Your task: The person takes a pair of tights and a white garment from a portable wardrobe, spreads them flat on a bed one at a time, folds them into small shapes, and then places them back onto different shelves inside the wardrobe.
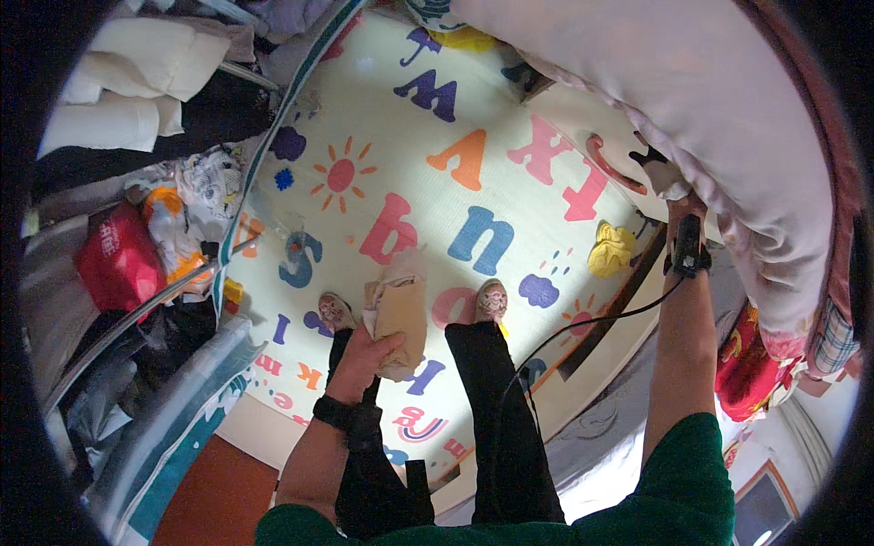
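Note:
My left hand (374, 358) grips a folded beige cloth (399, 314), held above the alphabet-patterned play mat between my feet. My right hand (685, 205) reaches forward at the right, beside the edge of a pale pink bedspread (710, 89). At its fingertips is a whitish item with a dark pattern (662, 170), perhaps fabric; the fingers are partly hidden, so I cannot tell whether they hold it. A crumpled yellow cloth (611, 249) lies on the mat to the left of my right wrist.
The letter-printed mat (403, 170) spreads beneath my patterned shoes (491, 302). Along the left stand a metal rail (164, 293), a red bag (119, 259), plastic bags and folded white cloths (157, 61). A black cable (594, 319) runs from my right wrist. Red fabric (744, 372) hangs at the right.

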Action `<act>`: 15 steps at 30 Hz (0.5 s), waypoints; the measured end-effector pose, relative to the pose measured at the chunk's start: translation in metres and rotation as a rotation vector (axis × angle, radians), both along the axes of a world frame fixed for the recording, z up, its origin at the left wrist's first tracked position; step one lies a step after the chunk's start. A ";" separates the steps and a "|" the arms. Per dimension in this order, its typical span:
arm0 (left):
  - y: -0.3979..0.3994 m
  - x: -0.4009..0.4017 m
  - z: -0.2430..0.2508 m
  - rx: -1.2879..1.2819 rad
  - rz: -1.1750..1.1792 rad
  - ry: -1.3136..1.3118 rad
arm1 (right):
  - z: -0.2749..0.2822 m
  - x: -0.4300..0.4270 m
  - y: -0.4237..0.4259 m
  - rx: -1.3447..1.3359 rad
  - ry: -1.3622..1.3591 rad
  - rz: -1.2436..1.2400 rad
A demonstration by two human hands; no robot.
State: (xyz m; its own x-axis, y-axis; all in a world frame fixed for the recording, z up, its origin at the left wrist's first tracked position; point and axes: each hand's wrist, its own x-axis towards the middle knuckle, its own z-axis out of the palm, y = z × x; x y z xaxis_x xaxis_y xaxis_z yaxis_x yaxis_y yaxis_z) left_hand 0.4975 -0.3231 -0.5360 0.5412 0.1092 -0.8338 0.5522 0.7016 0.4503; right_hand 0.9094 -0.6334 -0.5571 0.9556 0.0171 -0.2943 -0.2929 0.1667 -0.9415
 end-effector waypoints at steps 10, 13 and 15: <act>-0.005 0.025 0.001 0.029 -0.180 0.069 | 0.003 -0.025 0.002 0.164 0.051 -0.011; -0.008 0.047 0.028 0.052 -0.189 0.090 | 0.001 -0.041 0.009 0.228 0.127 -0.156; -0.008 0.054 0.028 0.107 -0.183 0.048 | -0.004 -0.044 0.008 0.313 0.239 -0.378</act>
